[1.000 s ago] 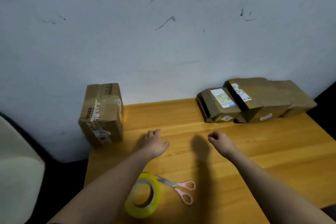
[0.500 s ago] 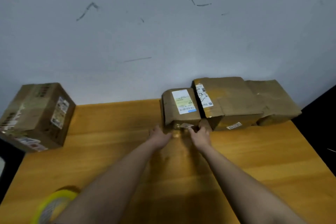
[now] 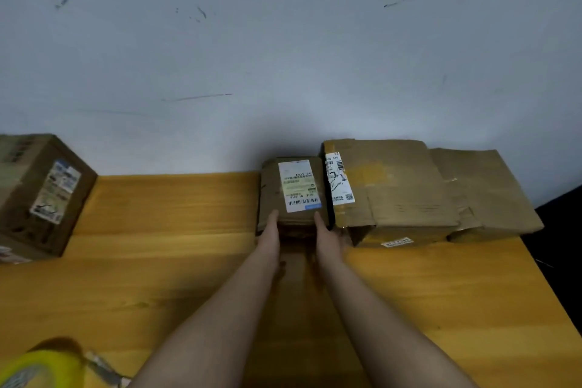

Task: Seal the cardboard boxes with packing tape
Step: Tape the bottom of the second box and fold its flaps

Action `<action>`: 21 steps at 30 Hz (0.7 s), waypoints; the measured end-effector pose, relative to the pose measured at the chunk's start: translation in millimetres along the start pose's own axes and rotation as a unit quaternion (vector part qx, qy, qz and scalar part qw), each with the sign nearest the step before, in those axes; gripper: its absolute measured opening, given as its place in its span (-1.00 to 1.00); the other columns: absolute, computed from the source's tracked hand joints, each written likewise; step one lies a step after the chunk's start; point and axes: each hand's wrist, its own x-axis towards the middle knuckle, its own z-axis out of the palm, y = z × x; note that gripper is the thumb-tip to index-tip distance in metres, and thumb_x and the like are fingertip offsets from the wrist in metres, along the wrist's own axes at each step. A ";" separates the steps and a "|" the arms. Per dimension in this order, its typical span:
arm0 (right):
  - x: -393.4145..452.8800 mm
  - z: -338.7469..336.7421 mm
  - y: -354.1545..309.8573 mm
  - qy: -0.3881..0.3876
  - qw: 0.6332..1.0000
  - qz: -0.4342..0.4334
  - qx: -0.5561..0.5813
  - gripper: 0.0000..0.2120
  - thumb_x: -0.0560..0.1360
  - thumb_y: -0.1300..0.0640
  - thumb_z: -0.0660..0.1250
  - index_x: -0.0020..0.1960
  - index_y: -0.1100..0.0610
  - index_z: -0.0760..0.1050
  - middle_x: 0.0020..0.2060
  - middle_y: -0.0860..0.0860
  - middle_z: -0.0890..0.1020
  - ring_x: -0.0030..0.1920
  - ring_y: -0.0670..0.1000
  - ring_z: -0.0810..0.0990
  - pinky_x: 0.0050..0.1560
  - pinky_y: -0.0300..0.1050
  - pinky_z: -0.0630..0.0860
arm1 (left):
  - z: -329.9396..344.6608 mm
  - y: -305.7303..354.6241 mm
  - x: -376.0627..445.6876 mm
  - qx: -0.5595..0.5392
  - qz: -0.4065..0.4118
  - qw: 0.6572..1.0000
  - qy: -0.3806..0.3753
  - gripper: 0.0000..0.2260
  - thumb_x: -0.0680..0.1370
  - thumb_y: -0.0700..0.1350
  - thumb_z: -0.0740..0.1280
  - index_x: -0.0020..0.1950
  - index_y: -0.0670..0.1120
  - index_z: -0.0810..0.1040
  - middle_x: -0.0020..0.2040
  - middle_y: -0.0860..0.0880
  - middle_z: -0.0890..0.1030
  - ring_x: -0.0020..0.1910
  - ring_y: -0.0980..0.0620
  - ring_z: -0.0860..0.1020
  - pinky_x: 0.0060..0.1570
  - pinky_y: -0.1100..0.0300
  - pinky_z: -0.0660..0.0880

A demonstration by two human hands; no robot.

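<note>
small box (image 3: 291, 192) far by the wall, touching a bigger box (image 3: 387, 186) on its right | our left hand (image 3: 269, 230) and right hand (image 3: 326, 231) hold its 2 sides | looks light, stiff | we grab low

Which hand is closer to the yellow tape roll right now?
Left. The left hand grips the small labelled box on its left side, the side toward the tape roll; the right hand grips its right side, farther away.

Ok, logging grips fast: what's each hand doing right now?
Left hand: grips the small labelled box, left side.
Right hand: grips that box's right side.
</note>
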 end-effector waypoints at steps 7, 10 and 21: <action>9.1 6.4 1.8 0.018 0.999 -0.010 -0.041 -0.41 0.60 -0.22 0.06 0.45 0.15 0.32 0.38 0.19 0.41 0.40 0.18 0.33 0.42 0.09 0.26 | 15.4 9.3 -33.3 -0.116 -0.010 0.993 0.013 -0.26 0.43 0.35 0.30 0.45 -0.07 0.31 0.34 -0.11 0.44 0.23 -0.10 0.40 0.07 -0.03 0.36; 5.3 10.4 2.5 -0.007 0.998 -0.041 -0.038 -0.44 0.61 -0.22 0.01 0.42 0.13 0.37 0.30 0.17 0.49 0.33 0.17 0.42 0.37 0.09 0.33 | 16.0 7.0 -30.3 -0.133 -0.021 0.991 -0.015 -0.43 0.50 0.25 0.29 0.36 -0.09 0.40 0.28 -0.09 0.49 0.25 -0.09 0.41 0.17 -0.01 0.34; -49.5 21.6 -8.2 -0.009 0.992 -0.125 -0.018 -0.48 0.57 -0.30 0.02 0.20 0.02 0.53 0.04 0.01 0.61 0.08 0.05 0.57 0.16 0.10 0.53 | -24.2 3.6 -57.8 -0.233 0.009 0.965 -0.119 -0.58 0.48 0.17 0.36 0.13 -0.15 0.55 0.10 -0.23 0.61 0.12 -0.20 0.57 0.21 -0.10 0.48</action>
